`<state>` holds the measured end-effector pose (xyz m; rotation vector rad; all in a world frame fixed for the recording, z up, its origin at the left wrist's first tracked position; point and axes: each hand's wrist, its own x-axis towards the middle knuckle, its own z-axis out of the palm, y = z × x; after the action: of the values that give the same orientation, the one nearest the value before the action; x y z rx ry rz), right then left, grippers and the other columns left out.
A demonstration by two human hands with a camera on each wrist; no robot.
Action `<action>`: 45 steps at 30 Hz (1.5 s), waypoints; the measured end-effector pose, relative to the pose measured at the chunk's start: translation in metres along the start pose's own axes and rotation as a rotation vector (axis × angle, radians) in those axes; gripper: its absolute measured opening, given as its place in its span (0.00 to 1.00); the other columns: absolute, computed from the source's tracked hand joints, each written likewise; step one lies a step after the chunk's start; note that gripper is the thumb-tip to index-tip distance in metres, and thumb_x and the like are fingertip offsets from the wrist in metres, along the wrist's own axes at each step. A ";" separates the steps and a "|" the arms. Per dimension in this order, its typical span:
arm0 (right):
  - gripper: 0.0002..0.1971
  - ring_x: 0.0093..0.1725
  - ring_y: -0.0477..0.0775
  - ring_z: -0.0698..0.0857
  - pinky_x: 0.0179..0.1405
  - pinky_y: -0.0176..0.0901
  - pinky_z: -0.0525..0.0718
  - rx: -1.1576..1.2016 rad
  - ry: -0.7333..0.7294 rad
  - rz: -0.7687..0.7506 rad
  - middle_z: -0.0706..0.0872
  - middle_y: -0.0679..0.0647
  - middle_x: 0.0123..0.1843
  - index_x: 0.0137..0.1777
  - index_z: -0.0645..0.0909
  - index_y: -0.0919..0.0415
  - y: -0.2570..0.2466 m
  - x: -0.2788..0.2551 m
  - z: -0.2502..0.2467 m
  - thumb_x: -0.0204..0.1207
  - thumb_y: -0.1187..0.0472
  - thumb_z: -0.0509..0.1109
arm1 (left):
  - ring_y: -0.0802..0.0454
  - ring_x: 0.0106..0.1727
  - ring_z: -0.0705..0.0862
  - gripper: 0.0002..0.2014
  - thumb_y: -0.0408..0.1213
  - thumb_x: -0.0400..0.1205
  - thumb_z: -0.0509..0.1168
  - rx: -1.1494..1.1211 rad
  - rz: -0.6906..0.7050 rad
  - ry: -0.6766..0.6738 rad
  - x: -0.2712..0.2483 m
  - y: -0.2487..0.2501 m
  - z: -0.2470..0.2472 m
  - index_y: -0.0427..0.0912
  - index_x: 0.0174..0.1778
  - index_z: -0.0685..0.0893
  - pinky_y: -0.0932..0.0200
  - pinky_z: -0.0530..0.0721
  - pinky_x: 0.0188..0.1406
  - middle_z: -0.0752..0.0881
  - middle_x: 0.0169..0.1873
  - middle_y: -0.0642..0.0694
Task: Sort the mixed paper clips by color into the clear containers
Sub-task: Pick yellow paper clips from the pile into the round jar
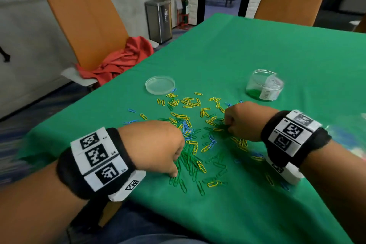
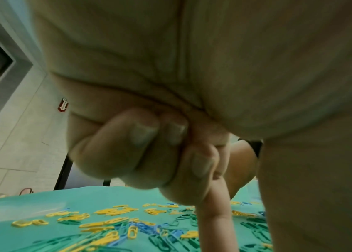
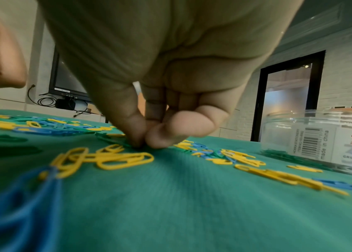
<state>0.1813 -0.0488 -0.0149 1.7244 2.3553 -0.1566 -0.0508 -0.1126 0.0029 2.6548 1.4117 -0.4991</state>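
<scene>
- Paper clips (image 1: 195, 138): yellow, green and blue, mixed, lay scattered flat across the middle of the green surface (image 1: 257, 49); long axes pointed every way.
- Clear jar (image 1: 264, 85): stood at about 1 o'clock from the right hand, near it but apart; open top, labelled side, green clips (image 3: 278, 154) on its floor.
- Clear shallow dish (image 1: 160, 85): sat at 11 o'clock from the pile, just beside its far edge; appeared to hold nothing.
- Right hand (image 1: 242, 121): grip together, thumb and forefinger tips (image 3: 136, 136) pinched down on a green clip at the surface, among green ones. Whether the clip had left the cloth could not be told.
- Left hand (image 1: 156, 144): three fingers curled into the palm (image 2: 149, 136), one finger (image 2: 212, 213) extended down onto the green clips at the pile's 7 o'clock side; it clasped nothing visible.
- Judged relation: the jar lay up and to the right of the pinching grip, and the right hand was the nearer one, so carrying the green clip there looked like its job.
</scene>
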 end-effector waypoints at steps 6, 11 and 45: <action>0.08 0.43 0.58 0.82 0.45 0.44 0.86 -0.010 0.010 -0.019 0.85 0.51 0.45 0.49 0.83 0.50 0.001 0.001 0.004 0.70 0.57 0.68 | 0.45 0.43 0.87 0.11 0.49 0.77 0.70 0.056 0.038 0.009 -0.001 0.003 0.002 0.46 0.48 0.87 0.55 0.87 0.43 0.89 0.40 0.46; 0.04 0.33 0.49 0.80 0.37 0.38 0.81 0.171 0.097 -0.057 0.81 0.43 0.31 0.36 0.79 0.48 0.019 -0.001 -0.009 0.65 0.57 0.71 | 0.48 0.42 0.86 0.11 0.49 0.76 0.63 -0.016 0.068 -0.012 0.000 -0.008 0.009 0.46 0.46 0.83 0.55 0.87 0.44 0.88 0.39 0.47; 0.50 0.86 0.56 0.50 0.84 0.50 0.51 0.490 0.029 0.306 0.36 0.54 0.88 0.86 0.37 0.60 0.170 0.070 0.000 0.78 0.34 0.61 | 0.63 0.31 0.80 0.08 0.45 0.82 0.70 -0.436 0.211 0.426 0.226 0.013 -0.130 0.46 0.44 0.89 0.69 0.72 0.31 0.83 0.30 0.56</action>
<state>0.3225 0.0682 -0.0242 2.2905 2.1545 -0.7085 0.1082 0.0888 0.0502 2.5764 1.1295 0.3762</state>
